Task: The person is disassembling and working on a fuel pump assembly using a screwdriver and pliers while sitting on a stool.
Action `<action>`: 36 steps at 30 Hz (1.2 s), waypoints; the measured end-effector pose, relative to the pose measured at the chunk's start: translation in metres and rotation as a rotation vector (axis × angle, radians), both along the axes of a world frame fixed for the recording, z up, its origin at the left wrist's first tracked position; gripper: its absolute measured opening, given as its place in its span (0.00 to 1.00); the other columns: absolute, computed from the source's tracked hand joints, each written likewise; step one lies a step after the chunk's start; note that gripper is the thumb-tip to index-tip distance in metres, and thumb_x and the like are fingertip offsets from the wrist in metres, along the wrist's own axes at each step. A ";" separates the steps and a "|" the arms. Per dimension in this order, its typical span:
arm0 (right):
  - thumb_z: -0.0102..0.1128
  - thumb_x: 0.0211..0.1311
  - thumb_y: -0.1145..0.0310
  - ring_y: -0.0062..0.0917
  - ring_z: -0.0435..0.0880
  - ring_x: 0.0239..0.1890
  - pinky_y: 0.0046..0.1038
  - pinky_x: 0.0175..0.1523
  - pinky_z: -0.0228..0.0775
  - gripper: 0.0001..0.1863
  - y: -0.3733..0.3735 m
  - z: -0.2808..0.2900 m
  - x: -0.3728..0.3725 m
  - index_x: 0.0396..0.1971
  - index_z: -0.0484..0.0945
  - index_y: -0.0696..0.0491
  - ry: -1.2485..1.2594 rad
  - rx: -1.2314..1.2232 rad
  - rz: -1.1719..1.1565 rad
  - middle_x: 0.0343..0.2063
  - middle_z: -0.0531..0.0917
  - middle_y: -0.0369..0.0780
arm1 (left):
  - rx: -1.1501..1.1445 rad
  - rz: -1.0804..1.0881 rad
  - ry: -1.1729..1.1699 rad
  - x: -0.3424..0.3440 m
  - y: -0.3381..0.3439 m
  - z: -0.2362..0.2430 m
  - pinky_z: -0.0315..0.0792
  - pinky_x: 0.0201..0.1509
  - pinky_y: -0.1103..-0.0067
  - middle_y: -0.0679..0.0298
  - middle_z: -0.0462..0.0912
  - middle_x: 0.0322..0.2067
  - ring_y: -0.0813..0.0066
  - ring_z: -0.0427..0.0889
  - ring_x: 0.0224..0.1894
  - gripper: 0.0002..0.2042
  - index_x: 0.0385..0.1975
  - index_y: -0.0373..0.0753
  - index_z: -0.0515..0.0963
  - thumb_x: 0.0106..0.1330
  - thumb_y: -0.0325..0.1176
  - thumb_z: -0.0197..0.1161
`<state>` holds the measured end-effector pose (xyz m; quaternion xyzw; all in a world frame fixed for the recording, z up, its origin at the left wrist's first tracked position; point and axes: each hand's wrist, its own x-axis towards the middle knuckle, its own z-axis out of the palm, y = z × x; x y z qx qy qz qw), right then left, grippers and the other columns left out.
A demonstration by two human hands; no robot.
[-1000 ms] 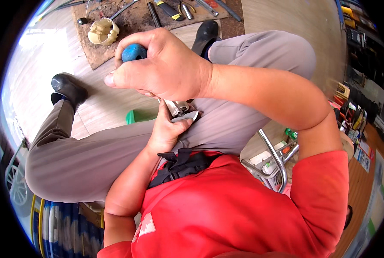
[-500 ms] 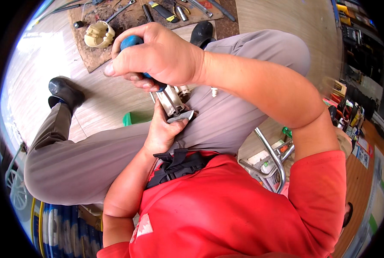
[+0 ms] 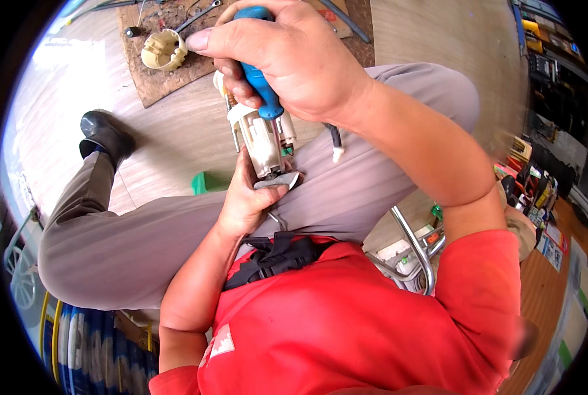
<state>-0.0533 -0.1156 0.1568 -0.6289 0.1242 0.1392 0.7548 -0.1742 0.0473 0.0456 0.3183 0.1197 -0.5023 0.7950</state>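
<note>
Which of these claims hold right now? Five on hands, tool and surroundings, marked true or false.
1. The right hand grips a blue-handled screwdriver with a metal shaft. True.
2. The left hand hangs free. False: the left hand holds the near end of a cream plastic assembly with metal rods.
3. A round, hollow cream plastic housing sits on the stained brown board. True.
4. The green plastic piece lies on that board. False: the green plastic piece is on the pale floor.
5. The shirt is blue fabric. False: the shirt is red.
</note>
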 end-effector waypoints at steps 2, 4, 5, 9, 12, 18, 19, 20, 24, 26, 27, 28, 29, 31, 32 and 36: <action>0.64 0.61 0.64 0.18 0.74 0.13 0.23 0.20 0.67 0.15 0.004 0.008 -0.003 0.21 0.78 0.60 -0.067 -0.067 -0.002 0.12 0.77 0.36 | -0.005 0.038 0.001 0.001 -0.001 0.001 0.71 0.60 0.69 0.57 0.74 0.48 0.65 0.77 0.51 0.43 0.67 0.36 0.51 0.49 0.19 0.67; 0.65 0.61 0.64 0.17 0.75 0.13 0.22 0.20 0.68 0.15 0.004 0.011 -0.004 0.22 0.78 0.60 -0.114 -0.098 0.000 0.12 0.77 0.37 | -0.016 0.073 0.006 0.001 -0.002 0.002 0.71 0.60 0.68 0.56 0.74 0.47 0.64 0.78 0.50 0.42 0.66 0.36 0.53 0.49 0.19 0.67; 0.65 0.61 0.64 0.17 0.75 0.13 0.22 0.20 0.69 0.15 0.005 0.009 -0.004 0.22 0.78 0.60 -0.127 -0.088 0.007 0.11 0.77 0.37 | -0.032 0.090 0.029 0.001 -0.003 0.002 0.71 0.60 0.66 0.56 0.74 0.47 0.62 0.78 0.50 0.40 0.64 0.36 0.54 0.49 0.20 0.68; 0.66 0.60 0.63 0.16 0.75 0.13 0.21 0.19 0.68 0.15 0.004 0.010 -0.009 0.24 0.79 0.60 -0.117 -0.106 -0.023 0.11 0.77 0.37 | -0.073 0.145 0.107 0.003 -0.006 0.004 0.72 0.61 0.60 0.57 0.75 0.47 0.56 0.79 0.51 0.36 0.60 0.36 0.59 0.51 0.24 0.71; 0.67 0.59 0.63 0.15 0.75 0.13 0.20 0.18 0.67 0.15 0.005 0.010 -0.010 0.23 0.78 0.60 -0.131 -0.163 -0.022 0.11 0.77 0.37 | -0.056 0.162 0.134 0.003 -0.006 0.008 0.71 0.62 0.65 0.55 0.75 0.45 0.59 0.79 0.51 0.36 0.61 0.35 0.57 0.50 0.18 0.66; 0.68 0.59 0.64 0.13 0.73 0.13 0.20 0.17 0.65 0.14 0.010 0.008 -0.013 0.24 0.78 0.59 -0.107 -0.133 -0.013 0.11 0.76 0.35 | -0.085 0.142 0.120 0.001 -0.006 0.001 0.72 0.62 0.63 0.56 0.75 0.48 0.57 0.78 0.54 0.32 0.57 0.34 0.63 0.52 0.24 0.70; 0.68 0.59 0.64 0.13 0.73 0.13 0.20 0.17 0.64 0.14 0.010 0.006 -0.013 0.25 0.78 0.59 -0.103 -0.100 -0.025 0.11 0.76 0.34 | -0.092 0.142 0.115 0.001 -0.006 0.000 0.71 0.62 0.63 0.56 0.76 0.48 0.57 0.77 0.55 0.32 0.58 0.34 0.62 0.52 0.24 0.69; 0.68 0.59 0.64 0.13 0.73 0.13 0.20 0.17 0.64 0.14 0.011 0.003 -0.014 0.25 0.78 0.59 -0.097 -0.066 -0.036 0.11 0.76 0.34 | -0.098 0.144 0.110 0.001 -0.006 -0.002 0.71 0.62 0.63 0.55 0.76 0.49 0.57 0.77 0.56 0.33 0.59 0.34 0.62 0.52 0.24 0.69; 0.66 0.63 0.64 0.14 0.72 0.16 0.18 0.20 0.62 0.13 0.012 0.007 -0.014 0.28 0.75 0.57 -0.046 -0.071 0.008 0.15 0.75 0.35 | -0.122 0.156 0.172 0.007 -0.007 0.007 0.72 0.61 0.66 0.53 0.75 0.50 0.61 0.78 0.53 0.36 0.61 0.32 0.58 0.51 0.20 0.67; 0.66 0.63 0.64 0.13 0.72 0.16 0.18 0.21 0.63 0.13 0.014 0.006 -0.015 0.28 0.75 0.57 -0.081 -0.114 0.019 0.15 0.75 0.34 | -0.112 0.169 0.192 0.007 -0.007 0.010 0.72 0.61 0.66 0.52 0.75 0.52 0.62 0.78 0.53 0.36 0.62 0.33 0.57 0.51 0.20 0.66; 0.66 0.63 0.64 0.13 0.72 0.16 0.18 0.21 0.63 0.13 0.015 0.006 -0.016 0.28 0.75 0.57 -0.099 -0.135 0.024 0.15 0.75 0.34 | -0.107 0.175 0.201 0.007 -0.007 0.011 0.73 0.61 0.66 0.51 0.74 0.53 0.63 0.78 0.52 0.37 0.63 0.34 0.56 0.51 0.20 0.66; 0.66 0.63 0.64 0.13 0.72 0.16 0.18 0.21 0.63 0.13 0.015 0.004 -0.018 0.28 0.75 0.57 -0.130 -0.152 0.031 0.15 0.75 0.34 | -0.104 0.180 0.212 0.008 -0.007 0.012 0.73 0.60 0.67 0.52 0.74 0.52 0.63 0.78 0.52 0.37 0.63 0.34 0.56 0.51 0.20 0.66; 0.66 0.63 0.64 0.13 0.72 0.16 0.18 0.21 0.63 0.13 0.014 0.001 -0.020 0.28 0.75 0.57 -0.159 -0.166 0.038 0.15 0.75 0.34 | -0.099 0.185 0.224 0.008 -0.006 0.014 0.73 0.60 0.67 0.53 0.74 0.52 0.64 0.78 0.52 0.38 0.63 0.35 0.55 0.51 0.19 0.66; 0.66 0.63 0.65 0.12 0.72 0.17 0.18 0.22 0.63 0.12 0.019 0.002 -0.024 0.28 0.75 0.57 -0.211 -0.186 0.035 0.16 0.75 0.32 | -0.097 0.195 0.212 0.003 -0.005 0.009 0.72 0.62 0.64 0.54 0.74 0.53 0.63 0.76 0.54 0.37 0.64 0.36 0.56 0.53 0.20 0.66; 0.67 0.63 0.66 0.11 0.71 0.17 0.17 0.22 0.63 0.12 0.021 -0.001 -0.028 0.28 0.75 0.57 -0.250 -0.180 0.042 0.16 0.75 0.32 | -0.098 0.195 0.189 -0.002 -0.006 0.003 0.71 0.63 0.62 0.54 0.74 0.53 0.61 0.75 0.57 0.36 0.65 0.36 0.57 0.55 0.20 0.66; 0.68 0.61 0.66 0.10 0.70 0.16 0.17 0.21 0.62 0.11 0.024 -0.015 -0.034 0.27 0.76 0.55 -0.279 -0.188 0.081 0.16 0.74 0.30 | -0.076 0.148 0.144 -0.013 -0.003 0.002 0.73 0.62 0.60 0.55 0.75 0.53 0.61 0.76 0.57 0.34 0.64 0.35 0.58 0.57 0.20 0.65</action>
